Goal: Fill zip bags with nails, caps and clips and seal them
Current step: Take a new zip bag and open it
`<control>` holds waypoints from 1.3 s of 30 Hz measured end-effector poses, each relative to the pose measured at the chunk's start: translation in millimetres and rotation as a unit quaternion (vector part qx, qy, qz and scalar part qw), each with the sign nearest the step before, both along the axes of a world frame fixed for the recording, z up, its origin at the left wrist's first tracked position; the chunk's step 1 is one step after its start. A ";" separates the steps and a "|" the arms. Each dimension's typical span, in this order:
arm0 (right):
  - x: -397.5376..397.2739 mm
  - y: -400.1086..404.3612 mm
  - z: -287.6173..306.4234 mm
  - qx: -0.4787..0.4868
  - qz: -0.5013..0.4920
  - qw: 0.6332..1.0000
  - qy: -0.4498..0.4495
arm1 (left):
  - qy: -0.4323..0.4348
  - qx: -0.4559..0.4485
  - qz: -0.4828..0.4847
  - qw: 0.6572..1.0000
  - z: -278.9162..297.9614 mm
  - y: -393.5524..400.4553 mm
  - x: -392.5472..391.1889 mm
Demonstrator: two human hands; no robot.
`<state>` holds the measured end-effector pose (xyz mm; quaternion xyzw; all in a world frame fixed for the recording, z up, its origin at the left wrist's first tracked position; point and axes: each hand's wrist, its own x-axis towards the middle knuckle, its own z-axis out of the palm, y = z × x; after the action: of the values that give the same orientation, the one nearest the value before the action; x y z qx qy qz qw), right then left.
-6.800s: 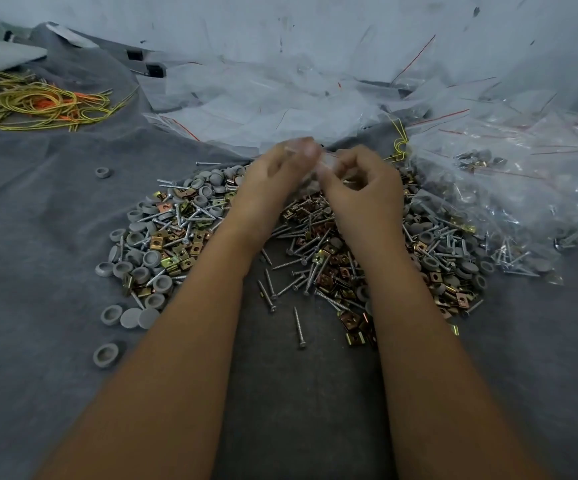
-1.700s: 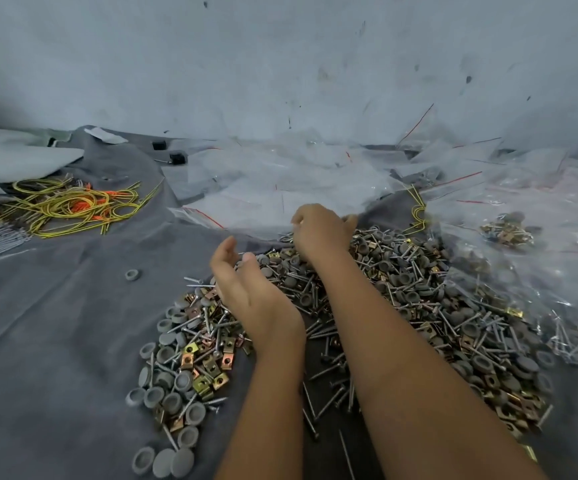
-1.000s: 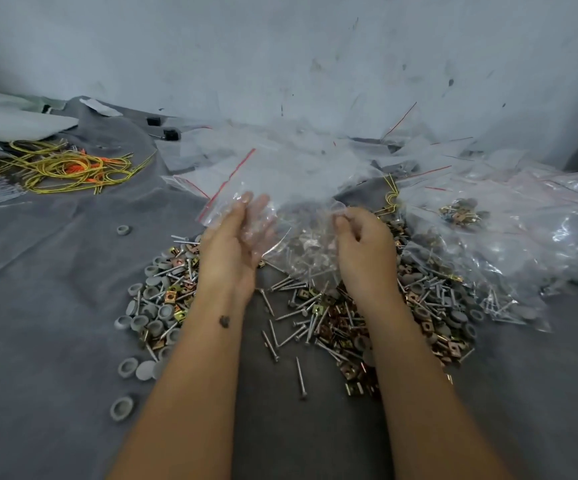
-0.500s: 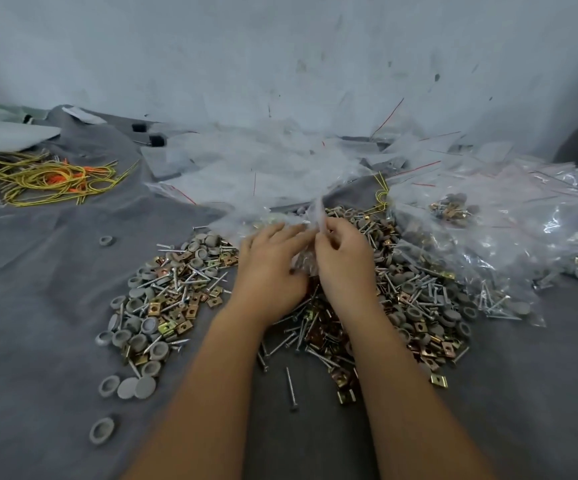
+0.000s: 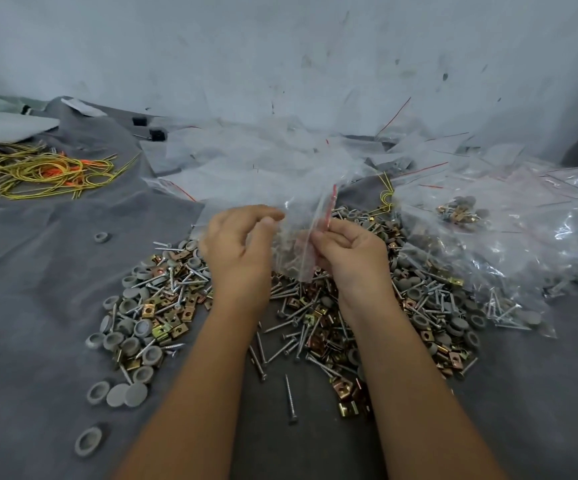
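Since half a second ago both hands have drawn apart, spreading the zip bag (image 5: 298,237) open.

Zip bag (image 5: 301,237) clear, red seal stripe. Caps (image 5: 126,393) grey. Nails (image 5: 291,400) silver. Clips (image 5: 344,393) brass-gold. Table (image 5: 31,306) cloth grey. Wires (image 5: 45,171) yellow, orange.

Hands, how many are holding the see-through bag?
2. The left hand pinches the zip bag on its left side. The right hand pinches its red-striped edge. Both are above the pile. No other hands show.
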<state>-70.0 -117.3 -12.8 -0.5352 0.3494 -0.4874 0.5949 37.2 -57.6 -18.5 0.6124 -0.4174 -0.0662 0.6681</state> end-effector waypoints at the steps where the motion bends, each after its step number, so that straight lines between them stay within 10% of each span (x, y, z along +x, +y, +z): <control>1: 0.5 0.8 -0.2 -0.012 -0.011 1.000 0.008 | -0.053 0.004 0.028 0.998 0.0 1.6 -2.3; 5: 2.5 4.9 -0.2 -0.101 -0.052 0.991 0.074 | -0.086 0.093 -0.044 0.991 -3.1 -0.5 -11.5; 12: 1.2 9.4 2.7 -0.052 0.076 0.993 0.073 | 0.141 0.048 -0.053 0.987 1.4 -9.3 -3.0; 22: 1.3 8.2 5.5 -0.079 -0.075 0.994 -0.008 | -0.253 0.175 -0.071 0.949 -16.4 -14.9 -9.5; 27: -4.8 6.1 9.7 -0.134 -0.112 0.985 -0.005 | 0.030 0.048 0.027 0.998 1.6 -6.9 2.2; 33: -6.6 10.3 14.1 -0.067 0.113 0.987 -0.094 | 0.170 -0.114 0.101 0.974 48.9 12.4 25.1; 36: -5.7 6.4 9.0 -0.137 -0.001 0.985 0.108 | -0.003 -0.163 0.294 0.942 54.5 20.5 45.1; 39: 0.3 8.6 2.0 -0.255 0.008 0.920 0.298 | -0.222 0.014 0.344 0.912 36.6 17.6 49.9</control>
<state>-69.7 -108.7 -10.8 -0.7920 0.3698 -0.3732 0.3110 87.1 -40.0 18.1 0.7264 -0.3176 0.2998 0.5307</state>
